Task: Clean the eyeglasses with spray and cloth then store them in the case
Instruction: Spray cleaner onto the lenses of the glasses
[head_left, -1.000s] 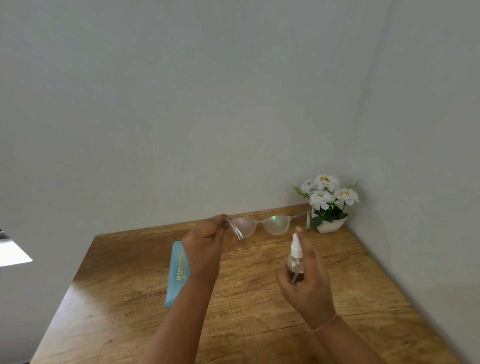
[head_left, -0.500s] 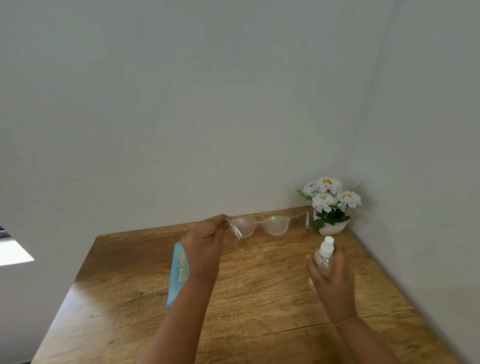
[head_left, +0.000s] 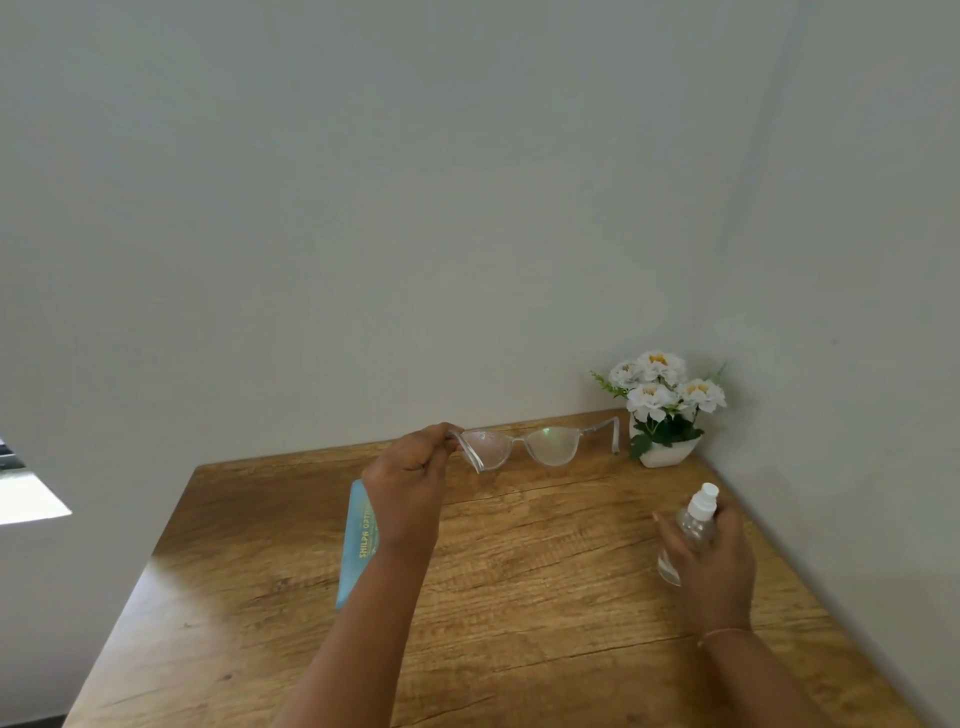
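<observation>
My left hand (head_left: 410, 486) pinches the clear-framed eyeglasses (head_left: 530, 444) by their left temple and holds them up over the back of the wooden table (head_left: 519, 582). Droplets speckle the left lens. My right hand (head_left: 706, 556) grips a small clear spray bottle (head_left: 693, 525) with a white nozzle, low over the table's right side, tilted and well apart from the glasses. A light blue cloth or case (head_left: 357, 540) with yellow lettering lies on the table, partly hidden behind my left wrist.
A white pot of white flowers (head_left: 662, 410) stands in the back right corner, close behind the glasses' right temple. Walls close off the table at the back and right. A bright window patch (head_left: 26, 499) shows at far left.
My right hand has carried the spray bottle away from the glasses, to the right and down toward the table. My left hand and the glasses have stayed in place.
</observation>
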